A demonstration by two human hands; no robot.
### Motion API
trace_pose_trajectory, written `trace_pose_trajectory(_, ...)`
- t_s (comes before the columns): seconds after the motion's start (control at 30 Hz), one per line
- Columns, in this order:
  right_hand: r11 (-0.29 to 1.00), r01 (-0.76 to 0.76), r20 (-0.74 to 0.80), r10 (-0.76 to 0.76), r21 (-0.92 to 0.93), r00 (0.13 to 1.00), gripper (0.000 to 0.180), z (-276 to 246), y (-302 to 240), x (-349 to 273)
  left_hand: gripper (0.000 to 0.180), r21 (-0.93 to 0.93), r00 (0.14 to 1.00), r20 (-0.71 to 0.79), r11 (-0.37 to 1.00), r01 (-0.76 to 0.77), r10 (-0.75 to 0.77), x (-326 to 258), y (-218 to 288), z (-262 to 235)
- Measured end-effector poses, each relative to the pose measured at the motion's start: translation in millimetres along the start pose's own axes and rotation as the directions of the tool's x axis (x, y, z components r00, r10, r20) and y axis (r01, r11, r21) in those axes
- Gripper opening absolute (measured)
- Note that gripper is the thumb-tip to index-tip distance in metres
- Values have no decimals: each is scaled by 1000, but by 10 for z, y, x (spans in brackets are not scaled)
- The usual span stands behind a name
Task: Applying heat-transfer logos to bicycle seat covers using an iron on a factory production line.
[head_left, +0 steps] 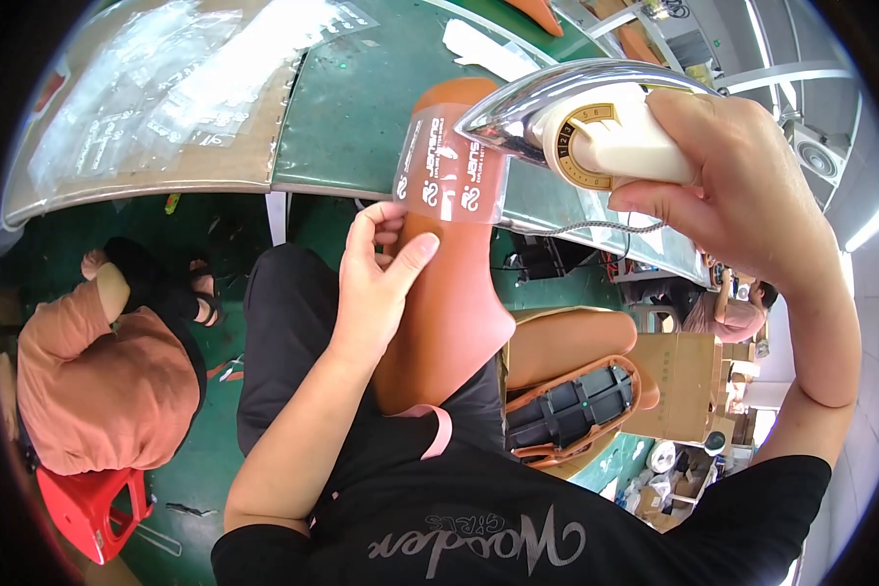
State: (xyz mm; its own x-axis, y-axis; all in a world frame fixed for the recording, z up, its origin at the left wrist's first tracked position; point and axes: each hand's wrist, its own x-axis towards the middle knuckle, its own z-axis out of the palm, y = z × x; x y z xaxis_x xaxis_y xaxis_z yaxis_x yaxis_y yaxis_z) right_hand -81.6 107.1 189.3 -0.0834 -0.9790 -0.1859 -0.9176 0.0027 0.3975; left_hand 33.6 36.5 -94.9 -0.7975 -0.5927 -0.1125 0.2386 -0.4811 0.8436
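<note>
A brown, glossy foot-shaped form (439,303) leans from my lap up to the table edge, its heel pointing right. Wrapped over its upper part is a clear transfer film (449,200) with white printing. Raised at the upper right, my right hand (728,161) grips the cream handle of a clothes iron (542,103). The iron's chrome body is tilted, its pointed tip over the film's upper right; whether it touches cannot be made out. My left hand (376,283) holds the form's left side, bent fingers at the film's lower left corner and thumb across the brown surface.
The green table (352,107) carries a pile of clear printed films (190,98) at left. The iron's braided cord (596,227) hangs below my right hand. More brown forms lie in a box (571,347) to my right. A person (117,381) sits at left on a red stool (93,508).
</note>
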Motion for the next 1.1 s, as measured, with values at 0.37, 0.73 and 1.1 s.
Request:
trace_pose_trajectory(0.37, 999, 38, -15, -38, -19, 999, 41, -32, 4, 42, 46, -613, 980, 40, 770, 178, -194, 248, 23, -111)
trace_pose_trajectory(0.73, 1000, 17, -29, -17, -17, 999, 39, -35, 37, 46, 13, -724, 984, -2, 679, 121, -178, 266, -23, -78)
trace_pose_trajectory(1.1, 999, -12, -13, 12, 39, 1000, 38, -59, 68, 51, 25, -694, 987, 18, 709, 127, -159, 270, -40, -93)
